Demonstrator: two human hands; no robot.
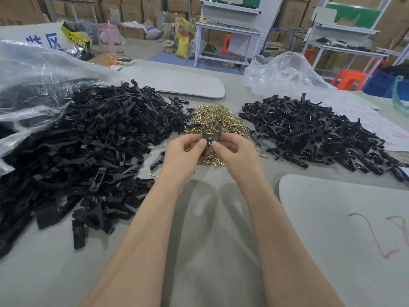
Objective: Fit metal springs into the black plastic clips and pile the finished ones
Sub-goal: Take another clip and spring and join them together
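The hands met above the near edge of the spring heap. The left hand (183, 151) and the right hand (235, 151) each had fingers curled, thumb tips pinching one black clip (211, 136) between them. The clip's two halves stood up in a V above the thumbs. I cannot tell whether a spring sat in it.

Just behind the hands lay the pile of brass-coloured springs (213, 120) on the grey surface (199, 251). To the left spread a large heap of loose black clip parts (99, 140), partly spilling from a clear plastic bag (33, 74). To the right, well apart from that heap, lay the pile of finished clips (309, 131), with wire showing in many of them. One clip with a wire loop (157, 160) rested alone near the left wrist.

A second crumpled clear bag (283, 74) sat behind the finished pile. A pale board with red marks (343, 229) lay at the near right, and another pale board (177, 83) lay beyond the springs.
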